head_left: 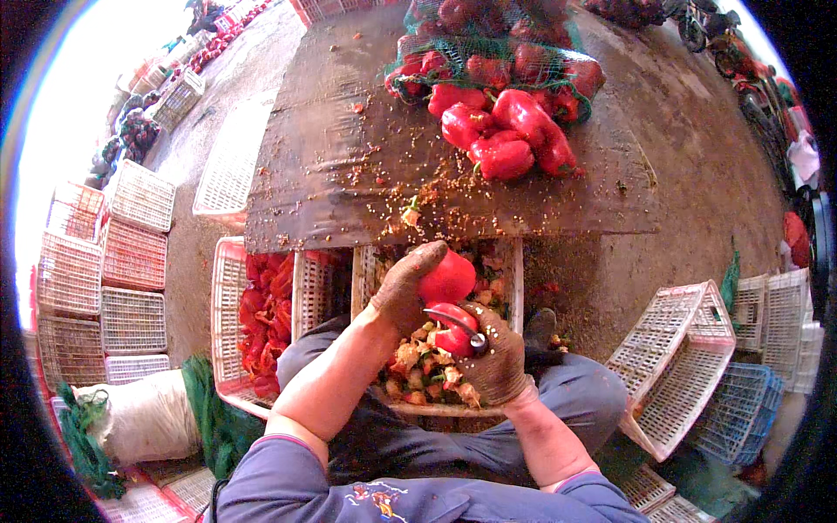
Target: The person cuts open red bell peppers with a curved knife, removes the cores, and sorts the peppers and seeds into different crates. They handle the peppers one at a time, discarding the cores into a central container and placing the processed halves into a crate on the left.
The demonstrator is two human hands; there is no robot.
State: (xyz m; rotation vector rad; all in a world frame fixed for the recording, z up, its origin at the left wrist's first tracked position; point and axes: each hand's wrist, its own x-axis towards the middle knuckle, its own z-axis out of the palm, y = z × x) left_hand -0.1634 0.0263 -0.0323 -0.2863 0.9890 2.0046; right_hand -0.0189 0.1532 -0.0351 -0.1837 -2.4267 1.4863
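Observation:
My left hand [406,283], in a soiled brown glove, is wrapped round a red bell pepper [450,277] above the crate between my knees. My right hand [493,359], gloved too and flecked with seeds, grips a small curved blade with a dark end [477,342]. A red pepper piece [452,336] sits against that blade, just below the pepper in my left hand; whether it is cut free is hard to tell. Pale pepper cores [418,370] fill the white crate [516,270] below. Red pepper pieces [268,305] fill another crate [228,327] to the left.
Ahead, a seed-strewn board [331,174] carries whole red peppers [510,131] spilling from a green net bag [488,44]. Stacked crates [135,253] stand at left beside a white sack [144,418]. A tilted white crate [671,366] and a blue crate [741,414] lie at right.

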